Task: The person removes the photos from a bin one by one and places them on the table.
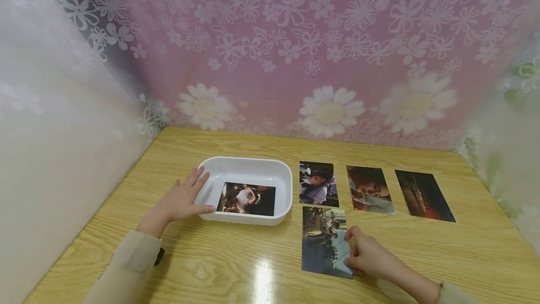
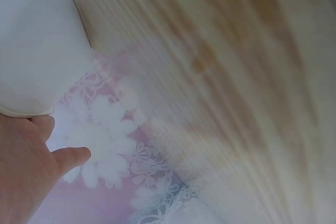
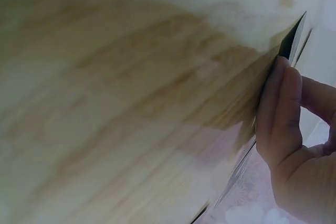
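Observation:
My right hand (image 1: 371,254) pinches the right edge of a photo (image 1: 322,247) of figures in a bluish scene. In the right wrist view the fingers (image 3: 281,114) lie along the edge of this photo, close over the tabletop. My left hand (image 1: 181,201) rests at the left side of a white tray (image 1: 253,219), fingers spread along its rim and thumb at the near left corner. In the left wrist view that hand meets the tray's wall (image 2: 42,51). Inside the tray lies a dark photo (image 1: 249,198) with a figure in white.
Right of the tray, three more photos lie in a row: one with purple stripes (image 1: 317,184), one of a face (image 1: 371,189) and a dark one (image 1: 423,196). They lie on a wood-grain table (image 1: 211,266). A pink flowered curtain (image 1: 270,60) hangs behind.

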A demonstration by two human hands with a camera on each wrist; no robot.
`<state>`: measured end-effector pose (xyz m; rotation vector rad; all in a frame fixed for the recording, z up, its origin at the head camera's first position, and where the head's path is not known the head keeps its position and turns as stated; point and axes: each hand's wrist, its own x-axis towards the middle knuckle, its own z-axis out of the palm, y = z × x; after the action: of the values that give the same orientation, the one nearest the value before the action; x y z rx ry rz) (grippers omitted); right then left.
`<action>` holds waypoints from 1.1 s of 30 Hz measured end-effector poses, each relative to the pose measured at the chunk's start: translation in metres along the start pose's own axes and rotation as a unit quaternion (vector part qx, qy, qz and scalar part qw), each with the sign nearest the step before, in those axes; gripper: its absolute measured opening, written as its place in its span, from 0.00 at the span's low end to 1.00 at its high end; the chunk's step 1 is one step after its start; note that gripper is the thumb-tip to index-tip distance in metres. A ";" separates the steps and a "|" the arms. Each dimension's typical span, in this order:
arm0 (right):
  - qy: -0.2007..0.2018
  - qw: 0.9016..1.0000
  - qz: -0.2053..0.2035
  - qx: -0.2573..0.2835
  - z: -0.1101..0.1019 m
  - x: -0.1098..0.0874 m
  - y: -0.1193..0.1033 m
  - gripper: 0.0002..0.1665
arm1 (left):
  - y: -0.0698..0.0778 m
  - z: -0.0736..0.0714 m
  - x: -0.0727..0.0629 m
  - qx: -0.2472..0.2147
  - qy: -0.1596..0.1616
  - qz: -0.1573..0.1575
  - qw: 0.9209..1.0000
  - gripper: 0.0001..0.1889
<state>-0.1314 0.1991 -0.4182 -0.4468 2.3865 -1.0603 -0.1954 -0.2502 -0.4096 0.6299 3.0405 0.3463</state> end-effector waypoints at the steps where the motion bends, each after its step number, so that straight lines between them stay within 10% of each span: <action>1: -0.002 1.000 -0.004 -0.010 0.000 0.000 0.000 0.22 | 0.000 0.000 0.000 0.001 -0.001 0.000 1.000 0.50; 21: 0.043 0.980 -0.044 -0.189 -0.003 0.005 -0.008 0.16 | -0.001 0.000 0.000 -0.008 -0.005 -0.005 1.000 0.51; 33: 0.111 0.971 -0.075 -0.199 -0.018 0.019 -0.046 0.18 | 0.002 -0.001 -0.001 -0.004 -0.001 -0.004 1.000 0.51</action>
<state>-0.1526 0.1711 -0.3782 -0.6880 2.8147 -0.7178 -0.1941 -0.2493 -0.4084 0.6166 3.0382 0.3581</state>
